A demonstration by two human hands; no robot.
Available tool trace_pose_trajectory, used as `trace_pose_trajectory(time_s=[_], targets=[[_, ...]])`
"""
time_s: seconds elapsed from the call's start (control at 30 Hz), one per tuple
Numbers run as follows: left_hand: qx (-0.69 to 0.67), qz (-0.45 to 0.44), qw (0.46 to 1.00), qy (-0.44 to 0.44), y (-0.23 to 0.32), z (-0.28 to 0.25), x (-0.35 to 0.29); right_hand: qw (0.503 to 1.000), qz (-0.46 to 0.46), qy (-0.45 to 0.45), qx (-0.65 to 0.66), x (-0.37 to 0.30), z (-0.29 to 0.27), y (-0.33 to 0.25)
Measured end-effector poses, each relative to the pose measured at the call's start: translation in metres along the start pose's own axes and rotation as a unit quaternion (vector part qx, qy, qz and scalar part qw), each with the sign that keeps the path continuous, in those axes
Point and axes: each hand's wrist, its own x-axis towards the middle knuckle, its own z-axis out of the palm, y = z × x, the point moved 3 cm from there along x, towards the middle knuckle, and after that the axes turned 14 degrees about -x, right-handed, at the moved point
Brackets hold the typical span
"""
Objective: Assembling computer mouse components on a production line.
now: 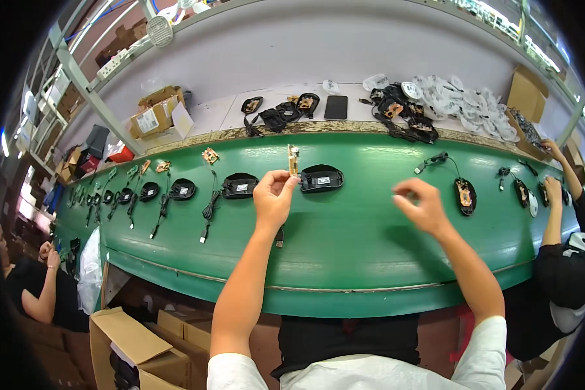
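Note:
My left hand (274, 196) pinches a small tan circuit board (293, 162), held upright above the green belt. Just right of it lies a black computer mouse base (322, 178) with a white label inside. Another open mouse base (240, 186) with its cable rests left of that hand. My right hand (420, 203) hovers over the belt with nothing in it, its fingers curled and thumb apart. Further right, a mouse base with a board fitted (465, 196) lies with its cable stretched up and left.
Several mouse bases and cables line the green belt (357, 260) to the left, with a loose board (210, 155) above them. A shelf behind holds a black phone (336, 108), mouse parts, plastic bags (458, 101) and cartons. Co-workers sit at both sides; one's hand (553, 191) reaches onto the belt.

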Motion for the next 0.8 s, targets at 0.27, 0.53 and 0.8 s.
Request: trace_pose_trajectory(time_s=[0.27,0.53,0.8], targets=[[-0.040,0.037,0.998,-0.037,0.000,0.015,-0.009,0.958,0.056,-0.118,0.256,0.090,0.127,-0.079],[0.026,0.097,0.995,-0.021,-0.008,-0.002,-0.005,0.945,0.026,-0.087,0.313,0.097,0.142,-0.097],[0.226,0.119,0.965,-0.051,0.002,-0.003,0.003,0.931,0.061,-0.093,0.347,0.093,0.126,-0.084]])
